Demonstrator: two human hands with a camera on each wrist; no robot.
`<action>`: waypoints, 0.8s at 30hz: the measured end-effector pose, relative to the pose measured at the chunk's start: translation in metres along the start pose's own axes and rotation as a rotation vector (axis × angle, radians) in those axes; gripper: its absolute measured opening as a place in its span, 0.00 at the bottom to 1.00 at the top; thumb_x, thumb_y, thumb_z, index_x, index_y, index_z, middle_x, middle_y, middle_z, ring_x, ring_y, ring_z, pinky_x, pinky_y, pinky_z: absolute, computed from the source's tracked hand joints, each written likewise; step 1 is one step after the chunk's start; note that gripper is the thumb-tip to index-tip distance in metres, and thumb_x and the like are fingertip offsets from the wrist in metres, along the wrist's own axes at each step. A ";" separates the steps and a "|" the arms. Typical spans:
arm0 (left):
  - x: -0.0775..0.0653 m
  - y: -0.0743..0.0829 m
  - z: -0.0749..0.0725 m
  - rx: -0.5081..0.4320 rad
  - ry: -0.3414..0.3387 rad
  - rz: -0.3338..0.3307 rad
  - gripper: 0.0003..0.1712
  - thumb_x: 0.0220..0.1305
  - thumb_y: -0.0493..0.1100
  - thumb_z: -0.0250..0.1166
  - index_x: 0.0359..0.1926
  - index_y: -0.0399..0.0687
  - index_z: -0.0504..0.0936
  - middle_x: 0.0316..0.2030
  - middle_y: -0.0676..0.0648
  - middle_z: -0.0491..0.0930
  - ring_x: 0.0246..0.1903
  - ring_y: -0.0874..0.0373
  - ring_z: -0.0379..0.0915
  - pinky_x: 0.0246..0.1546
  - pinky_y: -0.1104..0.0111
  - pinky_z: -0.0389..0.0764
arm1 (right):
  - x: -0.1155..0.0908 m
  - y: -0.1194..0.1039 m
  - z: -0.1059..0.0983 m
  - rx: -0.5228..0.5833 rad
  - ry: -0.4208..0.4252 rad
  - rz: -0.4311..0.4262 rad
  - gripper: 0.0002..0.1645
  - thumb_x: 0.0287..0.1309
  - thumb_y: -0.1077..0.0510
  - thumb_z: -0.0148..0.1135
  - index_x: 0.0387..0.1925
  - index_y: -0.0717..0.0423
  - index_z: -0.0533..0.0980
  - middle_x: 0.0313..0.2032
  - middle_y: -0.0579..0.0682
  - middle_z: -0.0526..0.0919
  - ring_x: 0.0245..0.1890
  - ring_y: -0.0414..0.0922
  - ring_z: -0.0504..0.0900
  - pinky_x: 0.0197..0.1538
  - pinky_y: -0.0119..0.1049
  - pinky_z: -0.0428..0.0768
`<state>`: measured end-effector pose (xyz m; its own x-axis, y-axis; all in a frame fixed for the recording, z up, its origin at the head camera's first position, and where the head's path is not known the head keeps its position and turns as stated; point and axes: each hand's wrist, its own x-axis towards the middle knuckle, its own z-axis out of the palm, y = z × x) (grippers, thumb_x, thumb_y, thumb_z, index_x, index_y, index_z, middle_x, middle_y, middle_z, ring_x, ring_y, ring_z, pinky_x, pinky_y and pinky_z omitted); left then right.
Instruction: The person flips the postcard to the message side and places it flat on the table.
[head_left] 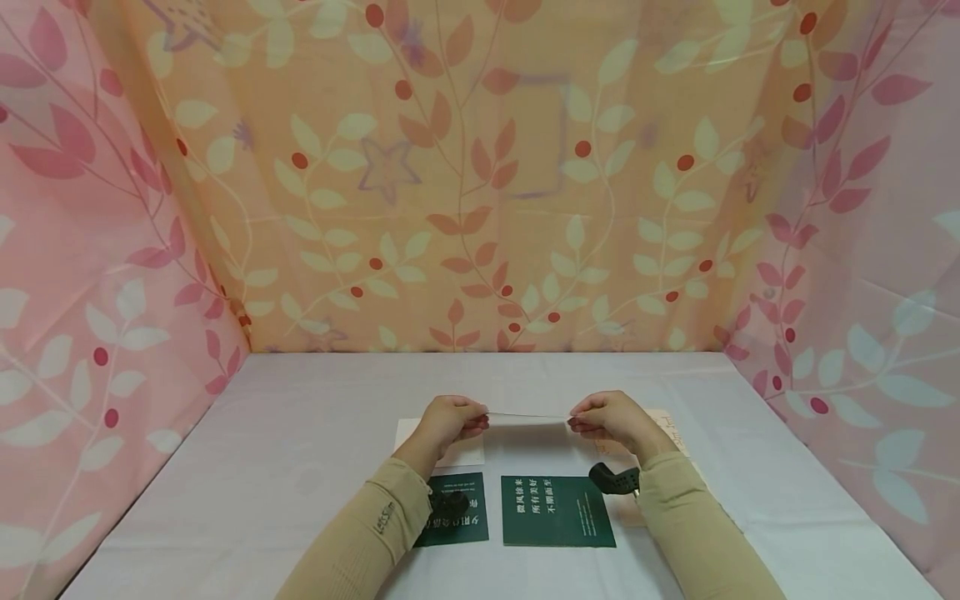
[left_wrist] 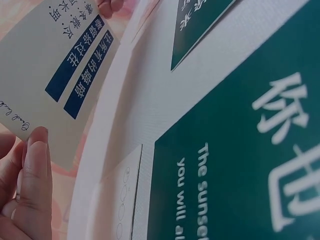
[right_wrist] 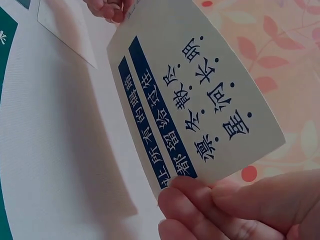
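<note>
A cream postcard (head_left: pixel 528 418) with blue Chinese lettering is held above the table, seen nearly edge-on from the head. My left hand (head_left: pixel 448 423) pinches one end of it between thumb and fingers. At the opposite end, the right hand (head_left: pixel 611 415) pinches it the same way. Two dark blue bars with pale characters cross the card's printed face (right_wrist: pixel 200 85) in the right wrist view. Nearer to me lie a left green card (head_left: pixel 477 529), partly covered by the left sleeve and wrist camera, and a right green card (head_left: pixel 558 525) with white characters.
A white card (head_left: pixel 468 452) lies behind the left hand, partly hidden by it. On the other side, a cream card with orange print (head_left: pixel 666 422) is partly covered by the right hand and sleeve. Patterned curtains (head_left: pixel 480 250) stand behind the white-covered table (head_left: pixel 315 417) and at its sides.
</note>
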<state>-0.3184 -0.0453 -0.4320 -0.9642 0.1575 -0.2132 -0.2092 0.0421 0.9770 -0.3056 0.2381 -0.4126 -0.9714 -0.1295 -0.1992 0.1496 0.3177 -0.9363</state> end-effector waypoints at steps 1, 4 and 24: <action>0.000 0.000 0.000 0.001 0.001 -0.004 0.15 0.57 0.39 0.63 0.42 0.29 0.80 0.29 0.41 0.82 0.30 0.54 0.81 0.36 0.64 0.81 | 0.000 0.000 0.000 0.004 -0.004 0.000 0.11 0.59 0.66 0.54 0.39 0.73 0.76 0.34 0.59 0.83 0.34 0.49 0.83 0.38 0.40 0.81; 0.000 -0.001 0.000 0.006 0.001 -0.006 0.16 0.56 0.39 0.64 0.42 0.30 0.80 0.28 0.43 0.82 0.31 0.53 0.81 0.37 0.63 0.81 | 0.000 0.000 0.000 0.011 -0.003 0.005 0.14 0.60 0.63 0.54 0.40 0.74 0.75 0.34 0.60 0.83 0.34 0.51 0.83 0.39 0.40 0.81; 0.003 -0.007 0.004 0.017 0.020 -0.003 0.07 0.53 0.37 0.66 0.33 0.37 0.83 0.26 0.44 0.81 0.25 0.57 0.79 0.33 0.64 0.82 | -0.001 0.003 0.004 -0.046 0.082 0.010 0.09 0.54 0.62 0.62 0.34 0.65 0.79 0.29 0.53 0.80 0.26 0.44 0.78 0.35 0.39 0.81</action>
<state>-0.3189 -0.0414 -0.4391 -0.9667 0.1374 -0.2157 -0.2094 0.0592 0.9760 -0.3036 0.2354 -0.4166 -0.9820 -0.0494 -0.1824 0.1526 0.3616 -0.9198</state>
